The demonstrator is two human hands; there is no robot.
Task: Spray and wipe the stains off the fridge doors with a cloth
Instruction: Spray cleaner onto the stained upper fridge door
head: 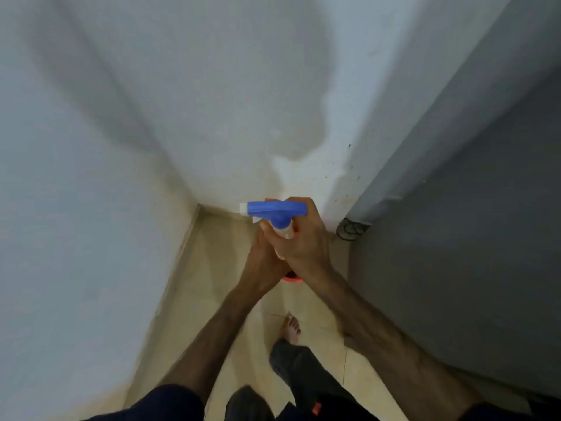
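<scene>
Spray bottle [277,218]: blue trigger head with white nozzle, pale body, orange-red base showing below the hands; held upright in mid-air, nozzle pointing to the person's left. Right hand [299,243]: fingers curled round the bottle's neck just under the blue head, gripping it. Left hand [262,262]: pressed against the bottle's lower body from the left side, fingers wrapped about it, partly hidden behind the right hand. Fridge [455,223]: grey side panel, to the right of the fingers, well apart from the bottle. White wall [212,101]: beyond the fingertips, with dark specks near its right-hand corner. Tiled floor [218,268]: beige, beneath the hands. Bare foot [290,328]: on the floor below the wrists. Dark cable [350,229]: looped on the floor at the fridge's foot, just right of the right hand.
</scene>
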